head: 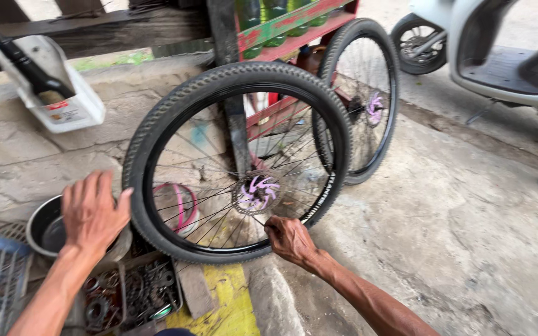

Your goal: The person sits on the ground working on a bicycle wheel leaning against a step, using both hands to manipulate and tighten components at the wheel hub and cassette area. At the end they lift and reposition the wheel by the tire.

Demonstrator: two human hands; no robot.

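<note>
Head view: on the concrete floor (pixel 468 249) a black bicycle wheel (pixel 231 162) stands upright near the wall's base, with a second wheel (pixel 362 93) behind it. Left hand (pixel 94 214) presses the tyre's lower left, fingers spread; keeping that brace firm steadies the rim. Right hand (pixel 289 239) pinches a spoke (pixel 258 221) below the purple hub disc (pixel 255 193); small, even pulls seem wise.

matt black knobbly rubber tyre (pixel 157 130) on a wheel with thin shiny metal spokes (pixel 210 205) and a glossy purple-tinted metal disc (pixel 256 193). dull steel bowl (pixel 42 227). rusty metal parts fill a tray (pixel 135 292). rough, cracked concrete ground (pixel 468 218).
</note>
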